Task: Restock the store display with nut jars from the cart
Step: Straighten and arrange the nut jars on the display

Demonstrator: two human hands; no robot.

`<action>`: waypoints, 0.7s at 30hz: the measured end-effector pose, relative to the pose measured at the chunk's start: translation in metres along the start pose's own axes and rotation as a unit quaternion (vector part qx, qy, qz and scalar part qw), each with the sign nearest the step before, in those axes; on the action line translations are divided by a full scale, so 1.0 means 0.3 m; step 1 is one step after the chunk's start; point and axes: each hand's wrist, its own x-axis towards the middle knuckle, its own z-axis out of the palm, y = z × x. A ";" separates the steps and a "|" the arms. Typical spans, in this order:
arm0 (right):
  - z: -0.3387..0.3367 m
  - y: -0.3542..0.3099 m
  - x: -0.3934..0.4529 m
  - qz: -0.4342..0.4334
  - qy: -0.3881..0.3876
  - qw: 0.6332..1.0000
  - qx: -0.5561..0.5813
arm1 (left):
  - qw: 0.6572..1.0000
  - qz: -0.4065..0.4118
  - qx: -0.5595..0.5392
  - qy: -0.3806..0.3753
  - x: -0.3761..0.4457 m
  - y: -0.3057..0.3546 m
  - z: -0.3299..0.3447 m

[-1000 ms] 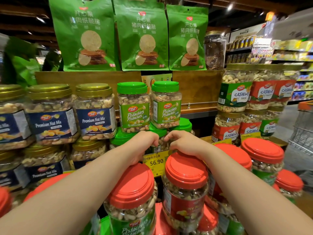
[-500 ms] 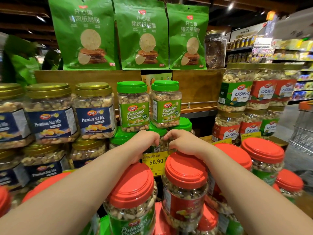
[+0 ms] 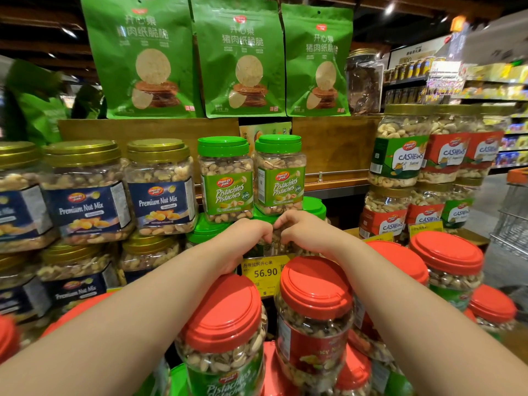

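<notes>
Two green-lid pistachio jars (image 3: 225, 178) (image 3: 279, 174) stand upright side by side on the upper tier, stacked on more green lids (image 3: 204, 228). Left: gold-lid Premium Nut Mix jars (image 3: 160, 190), two tiers. Right: gold-lid cashew jars (image 3: 400, 147), stacked. Foreground: red-lid jars, one of pistachios (image 3: 225, 332), one mixed nuts (image 3: 314, 312), more to the right (image 3: 445, 261). Green snack pouches (image 3: 243, 58) hang above a wooden backboard (image 3: 137, 132). Yellow 56.90 price tag (image 3: 264, 271) at shelf edge. Store aisle shelving at far right, wire cart (image 3: 511, 218) at the edge. Both arms reach forward; left hand (image 3: 245, 238) and right hand (image 3: 303, 232) meet on a lower-tier pistachio jar (image 3: 278, 245), fingers curled down around its top, knuckles nearly touching; jar mostly hidden.
</notes>
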 end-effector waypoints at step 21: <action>-0.001 -0.004 0.026 0.003 -0.012 1.000 -0.029 | 0.995 0.038 0.084 0.044 0.022 -0.014 0.022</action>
